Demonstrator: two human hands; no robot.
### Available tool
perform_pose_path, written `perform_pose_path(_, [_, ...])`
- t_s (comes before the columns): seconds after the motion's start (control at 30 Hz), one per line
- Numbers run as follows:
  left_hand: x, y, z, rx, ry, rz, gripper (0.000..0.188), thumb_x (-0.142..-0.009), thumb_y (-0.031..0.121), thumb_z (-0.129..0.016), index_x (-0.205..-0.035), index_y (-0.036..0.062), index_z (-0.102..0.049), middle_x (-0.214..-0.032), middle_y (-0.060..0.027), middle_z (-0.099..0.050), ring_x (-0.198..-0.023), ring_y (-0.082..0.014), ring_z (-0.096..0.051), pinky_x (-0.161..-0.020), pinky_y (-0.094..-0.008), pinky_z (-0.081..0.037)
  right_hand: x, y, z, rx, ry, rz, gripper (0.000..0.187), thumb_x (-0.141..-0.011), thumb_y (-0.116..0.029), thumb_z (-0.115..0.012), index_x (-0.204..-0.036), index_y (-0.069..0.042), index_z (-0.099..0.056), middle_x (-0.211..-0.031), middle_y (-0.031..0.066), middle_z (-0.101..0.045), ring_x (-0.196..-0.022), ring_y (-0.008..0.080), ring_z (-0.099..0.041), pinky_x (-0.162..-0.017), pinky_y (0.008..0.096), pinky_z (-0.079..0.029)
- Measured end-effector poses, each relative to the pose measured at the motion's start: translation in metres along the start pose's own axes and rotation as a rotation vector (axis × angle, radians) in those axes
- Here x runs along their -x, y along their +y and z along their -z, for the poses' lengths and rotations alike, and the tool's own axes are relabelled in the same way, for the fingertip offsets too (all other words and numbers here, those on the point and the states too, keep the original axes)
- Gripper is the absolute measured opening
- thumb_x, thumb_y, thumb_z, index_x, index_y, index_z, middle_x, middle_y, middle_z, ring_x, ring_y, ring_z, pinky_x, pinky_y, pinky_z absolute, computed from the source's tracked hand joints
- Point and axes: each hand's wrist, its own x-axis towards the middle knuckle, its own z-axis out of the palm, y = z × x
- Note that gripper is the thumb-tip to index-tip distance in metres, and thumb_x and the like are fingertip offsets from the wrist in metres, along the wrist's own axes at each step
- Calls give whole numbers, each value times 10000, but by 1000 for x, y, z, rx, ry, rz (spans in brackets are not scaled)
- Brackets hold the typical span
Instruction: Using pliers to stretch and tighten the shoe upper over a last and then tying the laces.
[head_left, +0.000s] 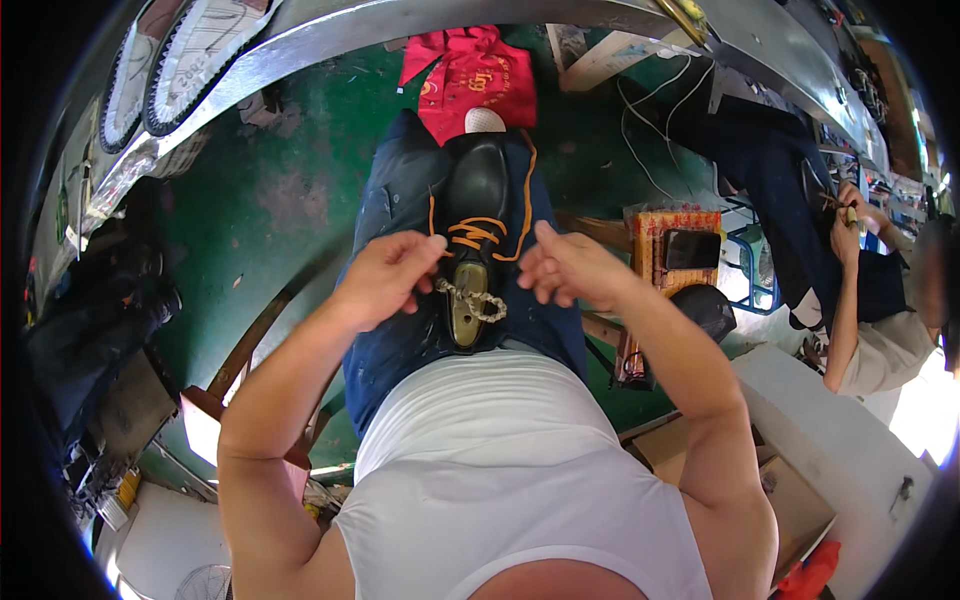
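- Head view: black shoe [478,180] rested lengthwise on the blue trousers [385,190], between both hands, toe pointed away; probably set there so it is steadied by the lap with both hands free.
- Left hand [392,275]: narrow, thumb brought near forefinger, at the orange laces [475,232]; lace seemingly pinched for control, but a firm grip cannot be told.
- Right hand [575,268]: fairly wide, fingers half curled, thumb apart; lace strand seen just beside fingertips, nothing clearly gripped.
- Between hands, nearer the body: yellowish shoe last [466,325] seated in the shoe, likely so shape is held; twisted cord loop [470,299] seen on it, perhaps a pull handle.
- Right of right hand: dark phone [692,250] laid on orange box [650,240], apparently for easy reach.
- Well beyond left hand: shoe pieces [205,65] placed on metal-edged surface [380,42].
- Ahead of both hands, past the toe: red bag [480,80].
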Motion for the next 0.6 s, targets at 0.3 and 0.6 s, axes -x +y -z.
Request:
perform_pose_path(0.3, [-22,16,-28,94,48,-402,191,-970,128,-599,-1068,-12,-685,-883,-35,-699,-796,-79,-620,-719,-255,-505,-11,-60,-39,502,391,1479,137,-935,-164,-626,-962,-46,-690,-957,72,-658,-911,223,-623,-819,325,-474])
perform_pose_path(0.6, [-29,24,-7,194,-333,-375,118,-892,64,-713,-992,3,-728,-942,-44,-677,-816,-118,-619,-710,-282,-512,-14,-58,-18,254,156,799,279,-1005,-192,-532,-1166,3,-651,-986,112,-701,-728,168,-654,-611,306,-517])
